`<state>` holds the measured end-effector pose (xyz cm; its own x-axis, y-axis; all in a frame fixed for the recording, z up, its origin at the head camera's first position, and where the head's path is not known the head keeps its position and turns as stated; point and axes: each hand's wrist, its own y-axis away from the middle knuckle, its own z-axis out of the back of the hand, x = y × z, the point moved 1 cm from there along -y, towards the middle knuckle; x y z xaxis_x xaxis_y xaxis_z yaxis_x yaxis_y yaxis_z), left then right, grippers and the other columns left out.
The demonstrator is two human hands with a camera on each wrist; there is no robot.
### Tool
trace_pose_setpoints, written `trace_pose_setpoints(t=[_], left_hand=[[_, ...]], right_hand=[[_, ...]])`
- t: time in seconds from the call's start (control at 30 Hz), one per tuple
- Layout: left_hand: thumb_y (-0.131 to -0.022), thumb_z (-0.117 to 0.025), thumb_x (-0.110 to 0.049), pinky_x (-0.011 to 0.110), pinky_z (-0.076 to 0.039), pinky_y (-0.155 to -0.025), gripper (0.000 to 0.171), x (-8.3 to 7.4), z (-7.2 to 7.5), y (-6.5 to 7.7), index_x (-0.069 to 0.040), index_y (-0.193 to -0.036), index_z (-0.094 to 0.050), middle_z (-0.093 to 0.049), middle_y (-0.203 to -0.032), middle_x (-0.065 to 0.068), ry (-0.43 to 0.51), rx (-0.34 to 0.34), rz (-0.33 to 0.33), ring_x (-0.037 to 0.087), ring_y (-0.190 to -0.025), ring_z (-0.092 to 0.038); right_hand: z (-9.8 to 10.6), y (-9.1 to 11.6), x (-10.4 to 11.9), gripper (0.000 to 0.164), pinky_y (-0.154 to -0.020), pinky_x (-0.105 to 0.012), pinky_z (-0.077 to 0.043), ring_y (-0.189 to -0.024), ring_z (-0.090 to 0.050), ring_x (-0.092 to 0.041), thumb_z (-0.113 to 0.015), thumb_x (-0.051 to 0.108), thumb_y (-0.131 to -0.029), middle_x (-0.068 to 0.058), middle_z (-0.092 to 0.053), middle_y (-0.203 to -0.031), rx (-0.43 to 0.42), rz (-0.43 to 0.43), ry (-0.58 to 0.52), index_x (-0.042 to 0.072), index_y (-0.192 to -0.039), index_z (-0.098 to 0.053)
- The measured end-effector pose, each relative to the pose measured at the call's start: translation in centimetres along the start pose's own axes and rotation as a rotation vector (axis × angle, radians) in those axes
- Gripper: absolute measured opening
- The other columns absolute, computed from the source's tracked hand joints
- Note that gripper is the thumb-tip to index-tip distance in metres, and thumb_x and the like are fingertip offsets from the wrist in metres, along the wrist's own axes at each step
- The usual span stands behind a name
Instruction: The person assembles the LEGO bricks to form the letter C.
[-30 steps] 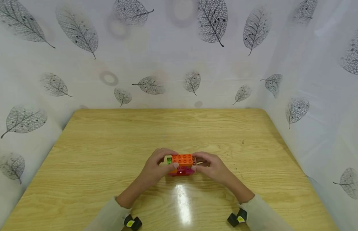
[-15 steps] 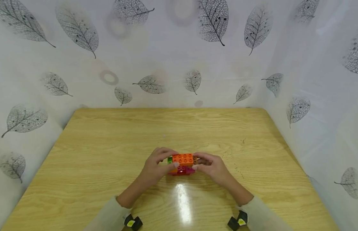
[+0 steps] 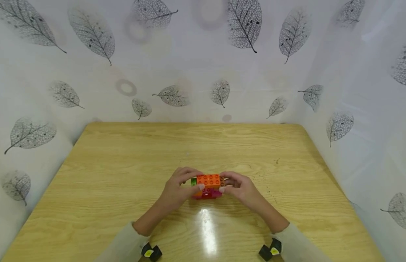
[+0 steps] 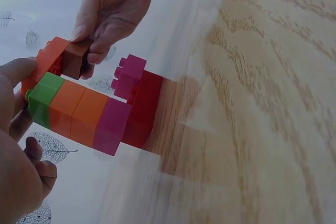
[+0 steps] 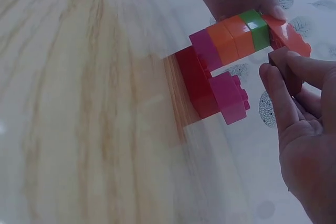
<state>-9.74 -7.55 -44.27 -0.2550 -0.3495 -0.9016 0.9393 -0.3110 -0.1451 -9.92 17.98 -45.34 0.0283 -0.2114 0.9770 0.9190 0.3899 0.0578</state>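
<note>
A small tower of toy building bricks stands on the table. Its base is a red brick point(image 4: 144, 114). From one end rise a purple brick point(image 4: 112, 124), two orange bricks point(image 4: 79, 111) and a green brick point(image 4: 44, 98); a pink brick point(image 4: 130, 80) sits at the other end. Across the top reaches a long orange-red brick point(image 3: 209, 179). My left hand point(image 3: 180, 187) pinches this top brick, thumb in front and fingers behind. My right hand point(image 3: 240, 187) pinches a brown brick point(image 4: 76, 59) between thumb and fingers, close against the free end of the top brick, above the pink one.
The wooden table point(image 3: 124, 156) extends around the tower, with a bright light reflection in front of it. A white curtain point(image 3: 190, 54) with leaf prints borders the back and sides. Dark wrist devices point(image 3: 270, 250) sit at the sleeves.
</note>
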Motion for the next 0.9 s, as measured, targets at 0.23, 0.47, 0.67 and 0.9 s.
trace_pose_setpoints(t=[0.23, 0.47, 0.67, 0.9], left_hand=[[-0.090, -0.076, -0.037, 0.037, -0.040, -0.083, 0.029, 0.29, -0.08, -0.01, -0.038, -0.119, -0.071, -0.061, -0.121, -0.018, 0.034, 0.002, 0.015, 0.013, -0.108, -0.048], [-0.090, -0.076, -0.037, 0.034, -0.040, -0.081, 0.030, 0.38, -0.24, 0.03, -0.036, -0.120, -0.070, -0.061, -0.124, -0.015, 0.072, 0.017, 0.018, 0.015, -0.110, -0.048], [-0.090, -0.076, -0.038, 0.035, -0.039, -0.082, 0.031, 0.41, -0.35, -0.04, -0.036, -0.120, -0.069, -0.061, -0.124, -0.015, 0.072, 0.023, 0.026, 0.016, -0.110, -0.048], [-0.092, -0.074, -0.033, 0.035, -0.041, -0.084, 0.031, 0.79, -0.38, 0.02, -0.035, -0.122, -0.067, -0.060, -0.125, -0.011, 0.090, 0.029, -0.003, 0.018, -0.113, -0.045]], right_hand=[[0.27, -0.24, -0.08, 0.050, -0.085, -0.033, -0.058, -0.109, -0.066, -0.028, -0.072, 0.019, -0.095, -0.023, -0.063, -0.123, 0.066, 0.031, -0.010, 0.001, -0.138, -0.054], [0.38, -0.08, -0.13, 0.051, -0.086, -0.029, -0.057, -0.114, -0.063, -0.030, -0.071, 0.017, -0.095, -0.021, -0.060, -0.131, 0.076, 0.030, -0.006, 0.003, -0.140, -0.053], [0.45, 0.06, -0.05, 0.049, -0.087, -0.029, -0.057, -0.116, -0.063, -0.031, -0.071, 0.017, -0.095, -0.020, -0.060, -0.132, 0.068, 0.036, -0.006, 0.003, -0.139, -0.054], [0.46, -0.04, 0.02, 0.050, -0.088, -0.031, -0.058, -0.118, -0.063, -0.038, -0.071, 0.018, -0.096, -0.021, -0.058, -0.136, 0.089, 0.057, 0.000, 0.006, -0.141, -0.053]])
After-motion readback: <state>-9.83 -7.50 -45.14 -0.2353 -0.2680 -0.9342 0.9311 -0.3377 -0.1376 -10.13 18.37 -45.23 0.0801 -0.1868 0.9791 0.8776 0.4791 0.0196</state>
